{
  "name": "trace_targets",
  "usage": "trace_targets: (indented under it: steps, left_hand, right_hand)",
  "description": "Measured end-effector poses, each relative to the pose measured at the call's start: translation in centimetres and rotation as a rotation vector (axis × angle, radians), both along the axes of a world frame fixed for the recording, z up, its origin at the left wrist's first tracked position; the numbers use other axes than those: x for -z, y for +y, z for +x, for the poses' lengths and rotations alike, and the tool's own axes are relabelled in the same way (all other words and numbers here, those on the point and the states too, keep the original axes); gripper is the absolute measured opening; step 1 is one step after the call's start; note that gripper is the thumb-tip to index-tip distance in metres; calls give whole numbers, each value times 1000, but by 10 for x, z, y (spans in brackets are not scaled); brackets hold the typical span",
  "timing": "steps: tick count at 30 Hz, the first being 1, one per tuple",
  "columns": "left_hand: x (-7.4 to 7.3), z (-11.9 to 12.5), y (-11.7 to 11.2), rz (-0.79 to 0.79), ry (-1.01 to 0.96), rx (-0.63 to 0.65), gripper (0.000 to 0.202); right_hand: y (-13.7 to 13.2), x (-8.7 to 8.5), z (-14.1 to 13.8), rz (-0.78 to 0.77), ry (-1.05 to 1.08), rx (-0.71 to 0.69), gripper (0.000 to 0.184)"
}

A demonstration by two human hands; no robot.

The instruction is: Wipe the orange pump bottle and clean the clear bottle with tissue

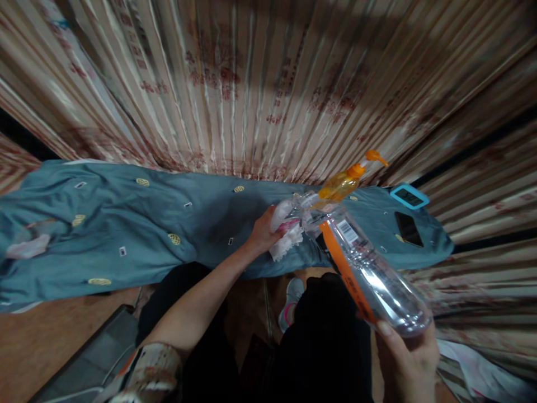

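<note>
Pleated curtains (260,101) with reddish print hang behind one long table (210,224), its teal cover patterned in small yellow motifs; we count two hands at work over it, both ours. Our left hand (264,230), above the middle of the near edge, has its grip closed on one pale, pink-marked cloth (288,240) at the narrow end of one large clear bottle (381,280); whether the cloth wraps the neck all round, we cannot tell. Our right hand (406,350) has its grip closed around the bottle's broad base, outside the near edge; the bottle lies slanted in the air between our two hands, one orange label (348,274) along its side. One amber pump bottle (340,186) with an orange head stands by the far edge; one blue-framed device (410,196) sits at the far right corner, one dark phone (408,228) nearer us; one pale crumpled item (29,246) lies near the left end.
</note>
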State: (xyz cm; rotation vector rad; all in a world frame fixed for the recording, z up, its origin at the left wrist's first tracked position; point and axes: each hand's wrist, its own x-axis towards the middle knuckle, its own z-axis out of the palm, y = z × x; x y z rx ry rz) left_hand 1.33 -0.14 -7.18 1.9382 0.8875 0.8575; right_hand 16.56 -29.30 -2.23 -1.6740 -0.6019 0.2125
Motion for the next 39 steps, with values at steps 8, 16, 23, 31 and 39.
trace_targets:
  steps: [8, 16, 23, 31, 39]
  left_hand:
    - [2, 0, 0, 23, -18, 2, 57]
    - [4, 0, 2, 48, 3, 2, 58]
    - [4, 1, 2, 56, -4, 3, 57]
    - [2, -1, 0, 30, -9, 0, 58]
    - [4, 0, 2, 13, 7, -7, 58]
  right_hand:
    - [-1, -2, 1, -41, -71, -1, 97]
    - [1, -5, -1, -23, -93, -15, 96]
    - [3, -5, -1, -7, -97, -30, 95]
    - [5, -12, -5, -2, -27, 2, 94]
    - [9, -14, -5, 37, 59, 69, 97]
